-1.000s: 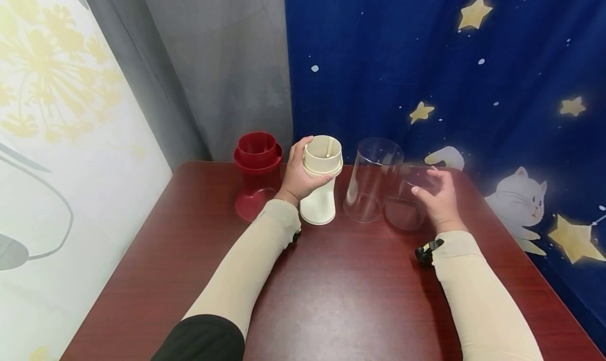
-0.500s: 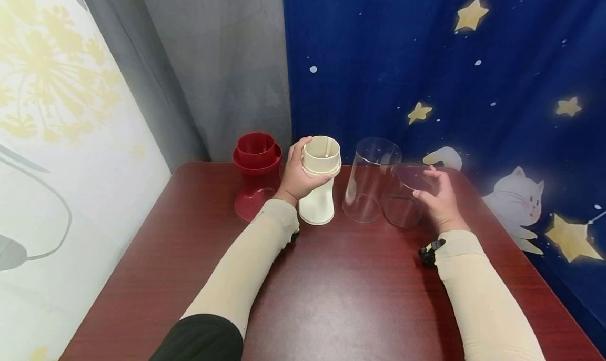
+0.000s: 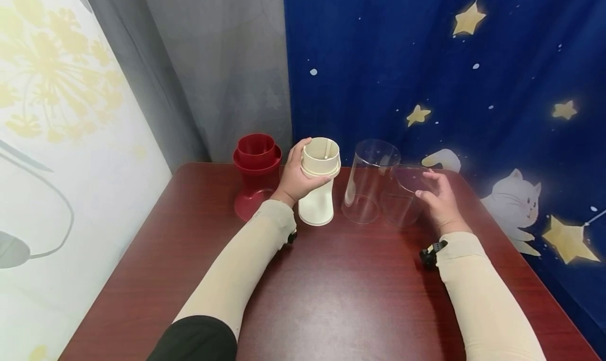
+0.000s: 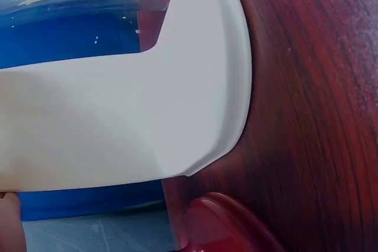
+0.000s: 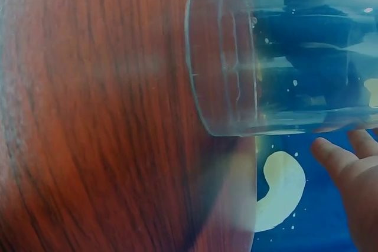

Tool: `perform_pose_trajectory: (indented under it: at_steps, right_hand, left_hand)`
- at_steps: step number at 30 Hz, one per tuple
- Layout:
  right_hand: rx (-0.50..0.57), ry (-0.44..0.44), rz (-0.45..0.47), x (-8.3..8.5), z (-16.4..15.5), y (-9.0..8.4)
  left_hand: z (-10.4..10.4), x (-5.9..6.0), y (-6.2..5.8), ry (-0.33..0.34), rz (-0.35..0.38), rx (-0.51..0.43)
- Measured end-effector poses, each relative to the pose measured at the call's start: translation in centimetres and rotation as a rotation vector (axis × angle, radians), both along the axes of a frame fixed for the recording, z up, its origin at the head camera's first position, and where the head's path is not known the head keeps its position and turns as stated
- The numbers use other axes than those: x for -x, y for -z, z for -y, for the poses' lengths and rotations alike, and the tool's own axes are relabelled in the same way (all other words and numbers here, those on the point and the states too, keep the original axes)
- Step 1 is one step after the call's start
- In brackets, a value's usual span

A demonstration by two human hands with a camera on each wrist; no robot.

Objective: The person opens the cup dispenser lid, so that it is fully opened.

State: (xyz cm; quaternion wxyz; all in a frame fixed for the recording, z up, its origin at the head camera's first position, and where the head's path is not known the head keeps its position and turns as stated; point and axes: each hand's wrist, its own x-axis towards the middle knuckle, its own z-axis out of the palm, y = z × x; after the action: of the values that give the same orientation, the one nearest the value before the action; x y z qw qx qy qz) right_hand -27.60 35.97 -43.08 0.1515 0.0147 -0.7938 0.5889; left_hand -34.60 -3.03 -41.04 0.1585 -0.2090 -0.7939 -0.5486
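Cream cup [image 3: 320, 184] stands on table [image 3: 331, 298], left hand [image 3: 295, 178] fingers gripping its rim, steadying it. Right hand [image 3: 440, 198] fingers, relaxed, touch small clear cup [image 3: 402, 198] beside tall one [image 3: 366, 182].

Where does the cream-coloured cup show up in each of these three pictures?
Head view: cream cup stands at centre, gripped by the left hand.
Left wrist view: it fills the frame sideways.
Right wrist view: not in it.
Shared landmark: the dark red table.
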Motion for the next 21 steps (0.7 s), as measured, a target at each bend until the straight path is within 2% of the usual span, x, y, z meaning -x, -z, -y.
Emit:
perform_pose_trajectory:
  at_steps: [8,14,18,21]
  right_hand:
    - [-0.031,-0.017,0.028,0.0,-0.4,-0.8]
    - [-0.043,-0.033,0.002,0.0,-1.4,-1.3]
    - [-0.109,-0.043,-0.029,-0.3,-1.7,-2.2]
    - [-0.227,-0.047,-0.062,-0.9,-1.8,-3.6]
  left_hand:
    - [0.0,-0.3,-0.6,0.014,0.043,0.012]
    - [0.1,-0.5,-0.9,0.014,0.067,0.037]
    - [1.2,-1.3,-1.5,0.017,0.065,0.071]
    - [2.7,-2.5,-3.0,0.044,0.018,0.115]
